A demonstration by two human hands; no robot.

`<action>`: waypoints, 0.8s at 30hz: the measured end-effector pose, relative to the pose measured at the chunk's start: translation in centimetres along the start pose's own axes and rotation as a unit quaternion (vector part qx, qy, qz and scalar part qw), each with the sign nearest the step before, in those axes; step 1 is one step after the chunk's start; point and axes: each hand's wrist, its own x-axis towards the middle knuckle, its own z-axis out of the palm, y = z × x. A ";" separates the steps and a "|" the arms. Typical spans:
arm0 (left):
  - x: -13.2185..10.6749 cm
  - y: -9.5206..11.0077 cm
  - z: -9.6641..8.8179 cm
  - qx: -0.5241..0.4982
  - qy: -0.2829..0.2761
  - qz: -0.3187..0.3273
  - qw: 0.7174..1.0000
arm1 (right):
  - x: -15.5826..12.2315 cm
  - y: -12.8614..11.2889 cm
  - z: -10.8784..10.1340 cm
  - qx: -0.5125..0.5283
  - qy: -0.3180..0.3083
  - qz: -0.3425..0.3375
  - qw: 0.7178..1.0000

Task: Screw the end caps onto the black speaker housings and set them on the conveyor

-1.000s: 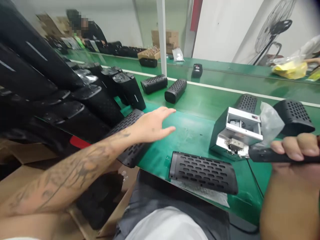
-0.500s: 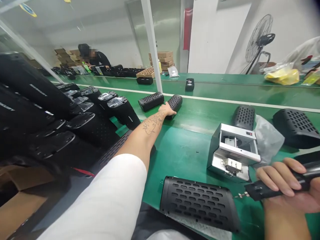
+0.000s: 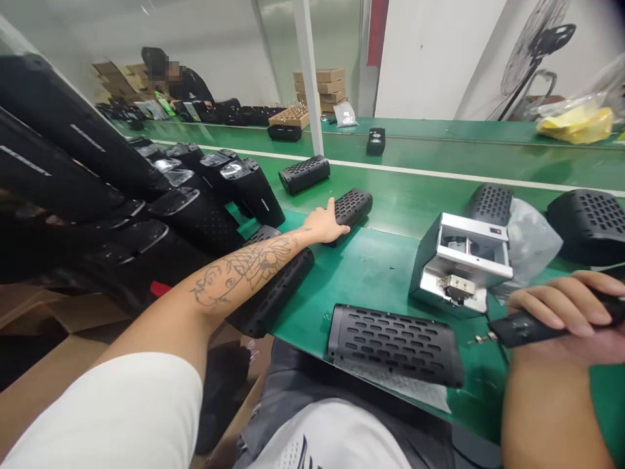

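My left hand [image 3: 326, 223] reaches out over the green bench and grips the near end of a black perforated housing [image 3: 352, 207], thumb on one side; part of its end is hidden by the hand. In my right hand [image 3: 569, 306] is a black electric screwdriver [image 3: 525, 327], its thin bit pointing left. A larger black slotted housing [image 3: 395, 342] lies just left of that bit, on a pale mat [image 3: 415, 387] at the bench edge. Under my left forearm rests another slotted housing [image 3: 280, 293], partly covered.
A silver-and-black screw feeder [image 3: 461, 264] stands before my right hand, beside a clear plastic bag [image 3: 534, 238]. Tall black speaker bodies [image 3: 251, 192] crowd the left. One more perforated housing [image 3: 305, 174] lies on the belt [image 3: 415, 189]. A person [image 3: 180, 85] works at the far left.
My left hand has drawn the perforated housing nearer, away from the other one on the belt, and it has turned slightly. My right hand still holds the screwdriver. The view has shifted.
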 end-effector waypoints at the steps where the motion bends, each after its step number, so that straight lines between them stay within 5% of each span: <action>1: -0.8 0.0 0.4 0.010 0.005 -0.003 1.000 | -0.3 -0.4 0.5 0.008 -0.022 -0.032 0.999; 5: -2.7 0.0 1.4 0.038 0.019 -0.009 0.999 | -1.9 -2.6 1.3 -0.012 -0.145 -0.091 0.985; 10: -3.7 0.4 1.6 0.108 0.014 -0.003 0.994 | -3.9 -4.6 3.1 -0.067 -0.182 -0.182 0.964; 14: -4.7 0.4 1.3 0.150 0.000 -0.012 0.989 | -5.0 -3.6 5.9 -0.106 -0.195 -0.301 0.928; 24: -6.0 -0.6 2.3 0.149 0.025 -0.009 0.988 | -3.7 0.7 8.5 -0.176 -0.254 -0.311 0.899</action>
